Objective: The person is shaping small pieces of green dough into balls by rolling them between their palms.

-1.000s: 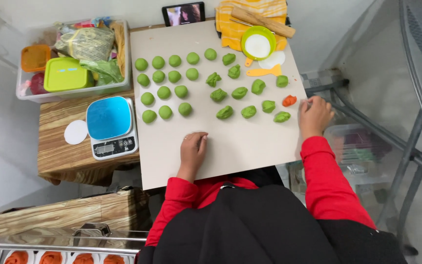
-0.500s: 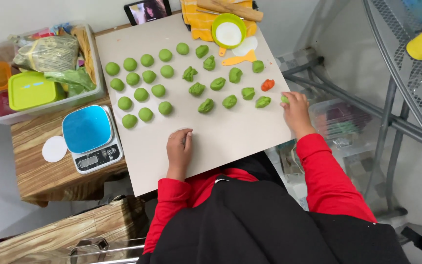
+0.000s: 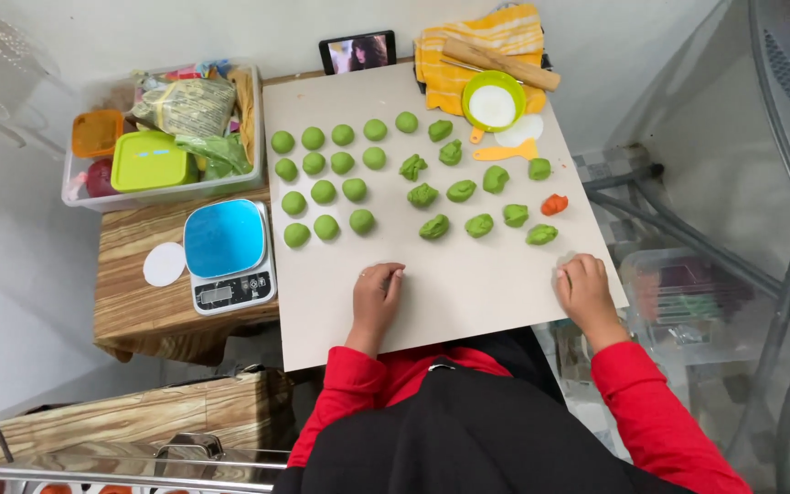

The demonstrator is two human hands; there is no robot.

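Both hands rest empty on the board (image 3: pixel 468 293): left hand (image 3: pixel 377 293) palm down with fingers loosely curled, right hand (image 3: pixel 585 285) curled at the board's right edge, gripping nothing. Looks like a pause between shaping dough pieces.

Round balls (image 3: pixel 324 191) in rows at left, rough lumps (image 3: pixel 479 224) at right; nearest the right hand, a lump (image 3: pixel 541 234) lying long-axis across the board. Any pick-up calls for a light pinch.

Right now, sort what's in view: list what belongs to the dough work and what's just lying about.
In use: left hand and right hand on the board; round green dough balls; rough green dough pieces; orange piece; rolling pin; scale.

Lying about: tub of containers; phone; white lid.
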